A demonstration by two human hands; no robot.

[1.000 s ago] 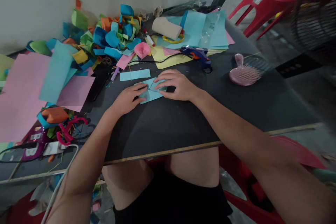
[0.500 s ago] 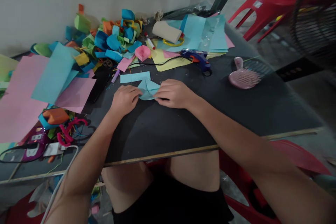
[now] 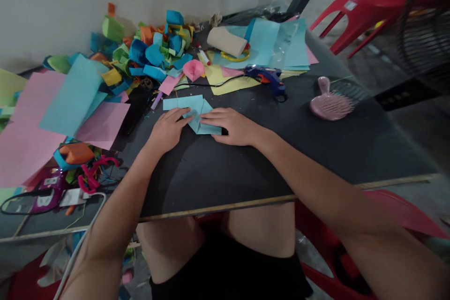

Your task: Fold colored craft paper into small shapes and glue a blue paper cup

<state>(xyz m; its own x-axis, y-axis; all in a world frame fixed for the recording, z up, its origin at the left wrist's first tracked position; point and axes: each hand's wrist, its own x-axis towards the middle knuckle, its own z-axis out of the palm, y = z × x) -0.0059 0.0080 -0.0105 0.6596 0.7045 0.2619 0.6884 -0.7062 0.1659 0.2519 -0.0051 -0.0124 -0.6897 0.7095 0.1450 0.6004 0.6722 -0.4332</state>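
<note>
A light blue sheet of paper (image 3: 195,125), partly folded with creases meeting near its middle, lies on the dark table between my hands. My left hand (image 3: 168,130) rests at its left side with the fingers extended onto the paper. From the right, my right hand (image 3: 235,126) lies across it, fingers stretched flat and thumb lower down near the bottom edge. Both hands press on the paper without gripping it; the fingers cover part of its sides. Just behind it is a light blue paper strip (image 3: 170,104), which the folded sheet seems to overlap.
Behind lie a glue gun (image 3: 269,79), a pink folded paper piece (image 3: 193,71), a marker (image 3: 204,57) and a pile of coloured folded papers (image 3: 154,55). A pink hairbrush (image 3: 330,105) sits at right. Pink sheets (image 3: 33,122) and a purple device (image 3: 49,190) are at left.
My fingers have shifted from the paper's lower side edges to lie flatter on top of it. The paper's outline has changed, looking more spread, and it sits against the strip behind.
</note>
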